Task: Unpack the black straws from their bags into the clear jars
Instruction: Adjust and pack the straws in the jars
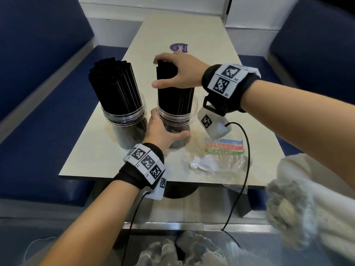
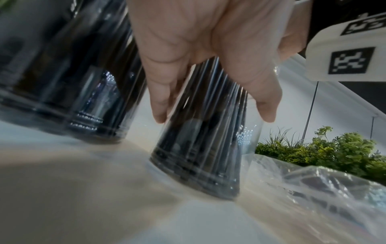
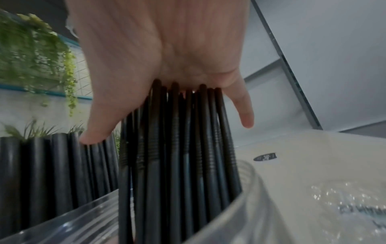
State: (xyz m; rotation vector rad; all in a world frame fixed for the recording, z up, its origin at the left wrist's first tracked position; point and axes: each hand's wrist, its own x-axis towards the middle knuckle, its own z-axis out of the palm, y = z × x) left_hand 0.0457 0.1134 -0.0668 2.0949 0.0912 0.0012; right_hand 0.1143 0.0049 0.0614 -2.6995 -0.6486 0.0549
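Observation:
Two clear jars stand on the beige table (image 1: 184,29). The left jar (image 1: 123,123) is packed with thick black straws (image 1: 113,83). The right jar (image 1: 178,114) holds a bundle of thin black straws (image 1: 172,96). My left hand (image 1: 163,129) grips the lower body of the right jar (image 2: 200,156), fingers on one side and thumb on the other. My right hand (image 1: 165,72) is curled over the top of the thin straws (image 3: 177,165), thumb in front and fingers behind, with the palm (image 3: 167,49) on their tips.
Crumpled clear plastic bags (image 1: 221,158) with coloured labels lie on the table right of the jars. A purple sticker (image 1: 179,48) sits at the far end. Blue bench seats (image 1: 48,112) flank the table. A black cable (image 1: 245,150) hangs from my right wrist.

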